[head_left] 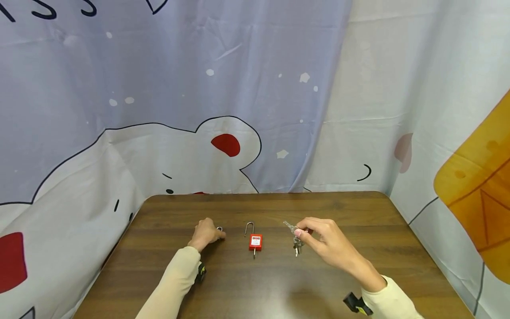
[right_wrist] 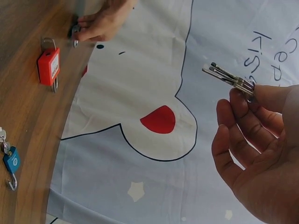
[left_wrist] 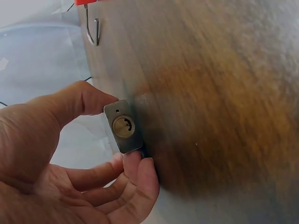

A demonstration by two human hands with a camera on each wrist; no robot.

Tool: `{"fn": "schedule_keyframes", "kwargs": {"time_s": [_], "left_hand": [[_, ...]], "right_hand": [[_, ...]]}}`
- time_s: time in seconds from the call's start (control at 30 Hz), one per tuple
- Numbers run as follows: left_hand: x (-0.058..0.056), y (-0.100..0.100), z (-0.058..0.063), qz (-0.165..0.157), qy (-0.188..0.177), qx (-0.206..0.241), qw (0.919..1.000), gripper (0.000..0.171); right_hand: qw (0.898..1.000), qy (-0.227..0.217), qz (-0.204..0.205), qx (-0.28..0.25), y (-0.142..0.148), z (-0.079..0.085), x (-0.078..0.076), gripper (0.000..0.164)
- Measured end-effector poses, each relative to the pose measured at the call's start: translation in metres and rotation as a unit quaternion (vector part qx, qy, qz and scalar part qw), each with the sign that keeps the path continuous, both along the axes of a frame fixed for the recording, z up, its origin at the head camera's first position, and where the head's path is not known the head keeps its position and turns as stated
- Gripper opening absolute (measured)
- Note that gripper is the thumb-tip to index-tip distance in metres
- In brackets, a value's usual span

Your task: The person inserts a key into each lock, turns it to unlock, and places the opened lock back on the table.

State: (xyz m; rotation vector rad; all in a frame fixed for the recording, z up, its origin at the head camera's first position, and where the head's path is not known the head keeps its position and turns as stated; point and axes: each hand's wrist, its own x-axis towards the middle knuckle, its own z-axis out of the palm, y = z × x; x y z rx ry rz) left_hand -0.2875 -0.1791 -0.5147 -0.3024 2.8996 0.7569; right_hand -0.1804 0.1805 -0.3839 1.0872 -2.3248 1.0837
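Observation:
My left hand (head_left: 207, 233) pinches a small padlock (left_wrist: 122, 126) between thumb and fingers, low over the table. In the left wrist view its metal underside and round brass keyhole face the camera, and its sides are mostly hidden. Several keys (right_wrist: 231, 83) are pinched between the thumb and fingers of my right hand (head_left: 328, 243), raised above the table. Between the hands lies a red padlock (head_left: 255, 242) with a white label, its shackle open and a key in its base. A blue padlock (right_wrist: 12, 160) with an open shackle has keys at its base.
The brown wooden table (head_left: 255, 288) has rounded far corners. Behind it hangs a printed curtain (head_left: 179, 155), close to the far edge. An orange printed shape (head_left: 478, 190) shows on the curtain at the right.

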Motion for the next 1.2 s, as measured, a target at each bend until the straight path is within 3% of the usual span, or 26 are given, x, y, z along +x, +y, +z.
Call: {"fn": "schedule_keyframes", "kwargs": {"time_s": [0.5,0.63,0.83,1.03,1.2], "left_hand": [[0.004,-0.007,-0.003,-0.01,0.021,0.004,0.9997,0.041],[0.007,-0.008,-0.002,-0.011,0.024,0.035,0.9991,0.042],[0.01,-0.013,0.0,-0.026,0.028,0.09,0.9952,0.022],[0.014,-0.017,0.0,-0.023,0.031,0.107,0.9935,0.018],[0.015,-0.015,0.012,-0.015,0.054,0.143,0.9882,0.015]], "right_hand": [[1.0,0.006,0.0,0.0,0.001,-0.001,0.003,0.013],[1.0,0.007,-0.004,0.005,0.001,0.0,0.003,0.012],[1.0,0.007,-0.004,0.0,0.002,0.001,0.004,0.013],[1.0,0.018,0.004,-0.01,0.001,0.007,0.004,0.015],[0.999,0.031,0.011,-0.02,0.001,0.014,0.006,0.016]]}}
